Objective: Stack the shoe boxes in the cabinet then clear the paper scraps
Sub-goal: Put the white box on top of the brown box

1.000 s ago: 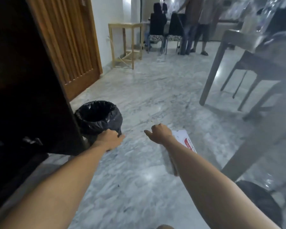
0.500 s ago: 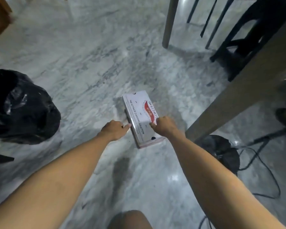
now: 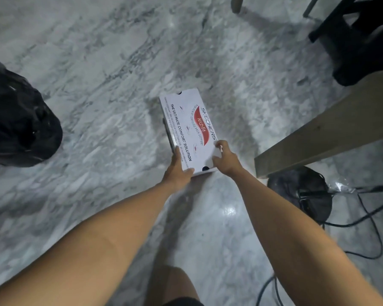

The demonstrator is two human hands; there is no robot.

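Observation:
A white shoe box (image 3: 189,127) with red and black lettering lies flat on the grey marble floor (image 3: 119,74) in the middle of the head view. My left hand (image 3: 179,171) grips its near left corner, thumb on the lid and fingers along the side. My right hand (image 3: 224,159) grips the near right corner, fingers curled over the lid edge. Both forearms reach down from the bottom of the frame. No cabinet or paper scraps show here.
A bin lined with a black bag (image 3: 20,120) stands at the left. A wooden table leg (image 3: 325,129) slants close on the right, with a dark chair (image 3: 360,40) behind it. A black round base (image 3: 301,193) with trailing cables (image 3: 372,235) lies near my right arm.
My view has swung down from the room to the floor. Both hands moved from near the bin onto the box and now grip its near corners.

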